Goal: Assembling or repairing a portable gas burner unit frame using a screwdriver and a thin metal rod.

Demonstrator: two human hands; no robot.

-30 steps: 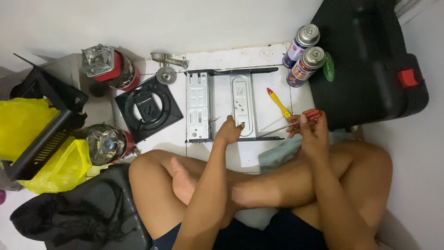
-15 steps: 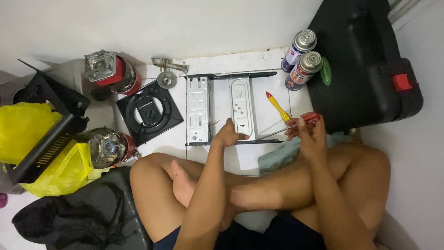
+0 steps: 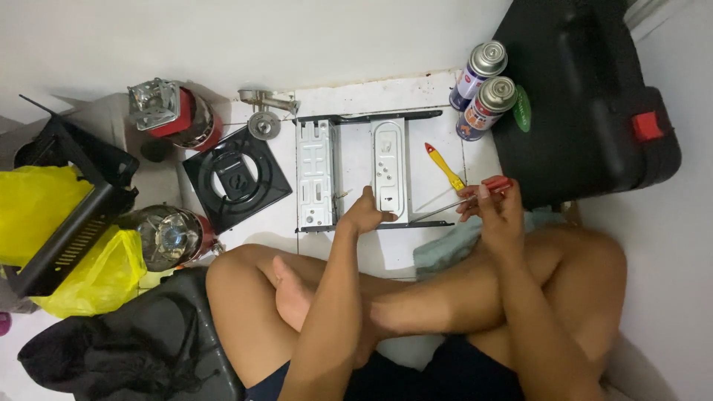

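Note:
I sit cross-legged on a white tiled floor. My left hand (image 3: 365,213) rests on the near edge of a grey metal stove frame (image 3: 316,174), thumb on its oval-slotted panel (image 3: 391,169). My right hand (image 3: 492,206) grips the red handle of a screwdriver (image 3: 466,198); its long shaft runs left and down toward the frame's near rail. A yellow brush with a red tip (image 3: 444,165) lies on the floor between the frame and my right hand.
Two gas canisters (image 3: 484,95) stand beside a black case (image 3: 587,96) at right. A black square burner plate (image 3: 236,178), two red-bodied burners (image 3: 174,111), a small round metal part (image 3: 264,125), a black crate with yellow bags (image 3: 59,215) and a dark bag (image 3: 126,349) crowd the left.
Both hands stay in nearly the same place. The right hand has shifted the screwdriver slightly; the view has tilted a little.

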